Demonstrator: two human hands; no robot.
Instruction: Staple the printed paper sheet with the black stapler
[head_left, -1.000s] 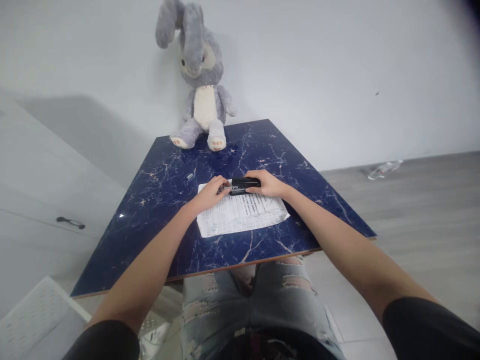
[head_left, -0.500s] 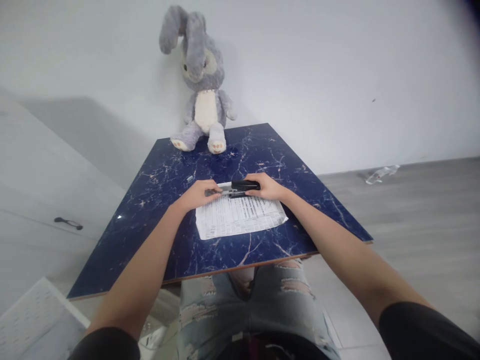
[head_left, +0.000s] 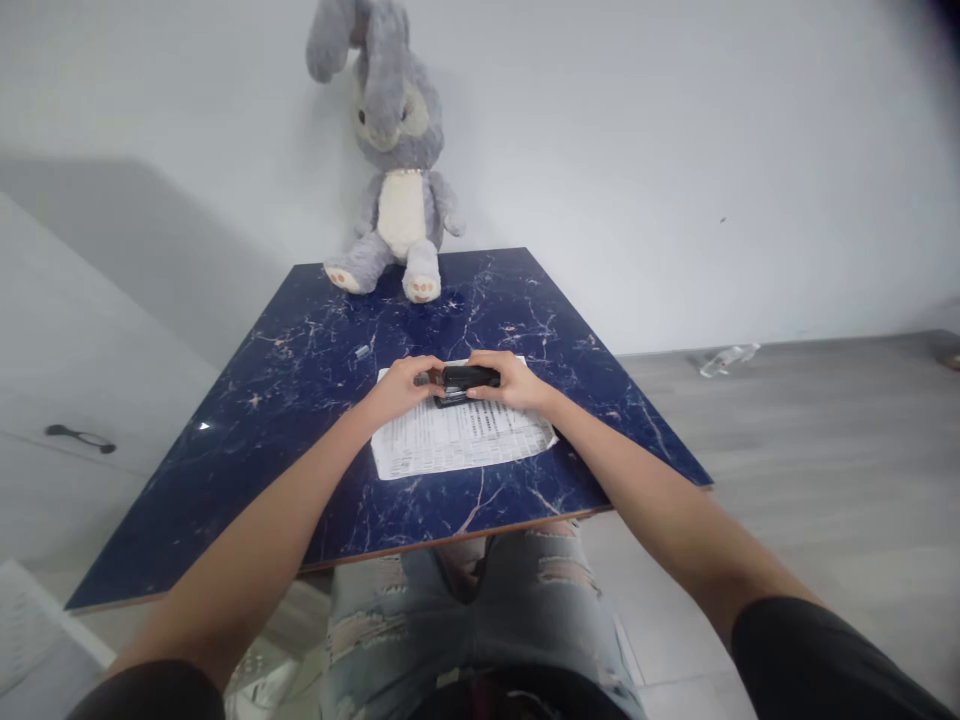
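A black stapler (head_left: 471, 377) lies over the upper part of a printed white paper (head_left: 457, 440). My right hand (head_left: 508, 382) is closed round its right end, thumb on the near side and fingers on the far side. At the stapler's left end, the thumb and fingers of my left hand (head_left: 411, 388) are closed on its tip. The two halves of the stapler look close together. Its underside is partly hidden by my fingers.
On the blue marbled table (head_left: 262, 440) a grey plush rabbit (head_left: 405, 210) sits at the back against the wall. A small grey piece (head_left: 363, 351) lies left of the paper. A clear plastic item (head_left: 729, 360) is on the floor at right.
The stapler's long inner tray, drawn out to the left before, has gone back between its halves. My hands have come closer together. The view has shifted slightly.
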